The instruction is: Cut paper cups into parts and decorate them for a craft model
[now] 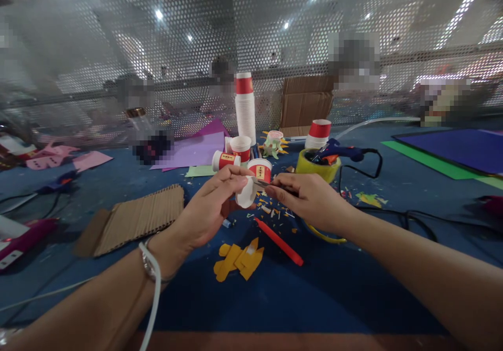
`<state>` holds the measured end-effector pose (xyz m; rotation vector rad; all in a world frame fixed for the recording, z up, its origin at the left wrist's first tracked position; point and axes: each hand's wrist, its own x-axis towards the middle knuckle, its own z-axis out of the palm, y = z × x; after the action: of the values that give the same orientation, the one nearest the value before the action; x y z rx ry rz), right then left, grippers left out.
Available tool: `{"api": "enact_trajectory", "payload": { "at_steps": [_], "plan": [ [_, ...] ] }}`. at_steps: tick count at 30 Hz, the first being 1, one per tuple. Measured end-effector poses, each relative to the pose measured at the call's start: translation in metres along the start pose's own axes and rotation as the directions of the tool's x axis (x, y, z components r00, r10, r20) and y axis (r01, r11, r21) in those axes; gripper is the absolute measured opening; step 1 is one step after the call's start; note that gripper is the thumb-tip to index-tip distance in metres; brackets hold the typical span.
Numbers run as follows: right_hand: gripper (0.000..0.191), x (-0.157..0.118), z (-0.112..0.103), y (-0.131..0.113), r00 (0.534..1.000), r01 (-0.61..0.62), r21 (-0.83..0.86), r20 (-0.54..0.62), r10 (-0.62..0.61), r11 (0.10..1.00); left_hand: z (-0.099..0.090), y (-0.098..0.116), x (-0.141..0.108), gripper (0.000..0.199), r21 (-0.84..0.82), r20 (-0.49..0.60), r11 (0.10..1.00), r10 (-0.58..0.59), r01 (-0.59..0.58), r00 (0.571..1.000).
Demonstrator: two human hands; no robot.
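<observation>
My left hand [212, 199] is closed around a small white paper cup [245, 194], its pale inside turned toward me. In my right hand [310, 196] is a pair of scissors [262, 183], mostly covered by the fingers; the metal tip meets the cup's upper edge. Just behind the hands stands a red-and-white paper cup [260, 168], with another such cup [226, 160] lying on its side. Below the hands lie a red marker [280, 242] and several orange paper cut-outs [239, 259]. Paper scraps [275, 212] are scattered under the right hand.
A tall stack of paper cups [245, 115] stands at the back. On the right, a blue glue gun [341, 152] rests on a yellow tape roll [318, 167], its black cord trailing. Corrugated cardboard [141, 220] lies left. A perforated metal screen [267, 36] closes off the far side.
</observation>
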<state>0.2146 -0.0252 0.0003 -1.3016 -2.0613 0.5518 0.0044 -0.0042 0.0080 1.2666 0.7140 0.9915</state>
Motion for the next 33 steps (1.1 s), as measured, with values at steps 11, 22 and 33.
{"api": "enact_trajectory", "payload": {
  "at_steps": [11,22,33],
  "plan": [
    [0.038,0.0003,0.0006,-0.0019,1.000,0.014,-0.015,0.006,-0.014,1.000,0.0027,-0.0004,-0.0037,0.020,0.100,-0.007,0.995,0.012,-0.012,1.000],
    [0.042,-0.0005,-0.0006,-0.0028,1.000,0.006,-0.026,0.029,-0.006,1.000,0.0026,0.0005,-0.0014,0.018,0.025,-0.050,0.999,-0.024,0.025,0.998],
    [0.041,-0.0010,-0.0028,-0.0077,0.998,-0.033,-0.070,0.056,0.037,0.997,0.0004,-0.0006,0.0017,0.016,-0.029,-0.097,0.999,-0.025,0.022,0.995]
  ]
}}
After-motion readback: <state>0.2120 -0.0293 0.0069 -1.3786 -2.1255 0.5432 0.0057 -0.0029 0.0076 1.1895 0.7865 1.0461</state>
